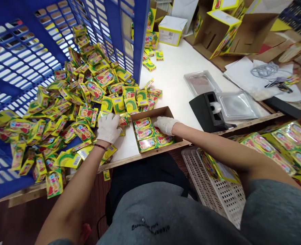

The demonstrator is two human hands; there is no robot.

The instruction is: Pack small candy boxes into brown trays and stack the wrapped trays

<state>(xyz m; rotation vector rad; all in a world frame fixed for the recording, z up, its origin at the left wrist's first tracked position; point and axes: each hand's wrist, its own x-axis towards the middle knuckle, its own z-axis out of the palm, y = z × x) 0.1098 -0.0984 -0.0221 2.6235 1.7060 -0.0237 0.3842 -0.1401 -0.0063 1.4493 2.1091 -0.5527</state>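
Note:
Small yellow-green boxes with a watermelon print [104,77] lie in a heap inside and in front of a blue crate. My left hand [108,128], in a white knit glove, is at the heap's right edge with fingers curled; what they grip, if anything, is hidden beneath them. Right of it, a shallow brown cardboard tray [167,112] holds several of these boxes laid flat in rows. My right hand [165,125], also gloved, reaches into the tray with fingers closed on a small yellow box [156,130], which they partly cover.
The blue plastic crate [139,41] lies on its side at left. A black tape dispenser [204,112] and clear plastic trays [236,105] are at right. Open display cartons [217,32] stand behind. Beyond the wooden table edge [127,158] are white baskets [191,163] and wrapped packs [280,146].

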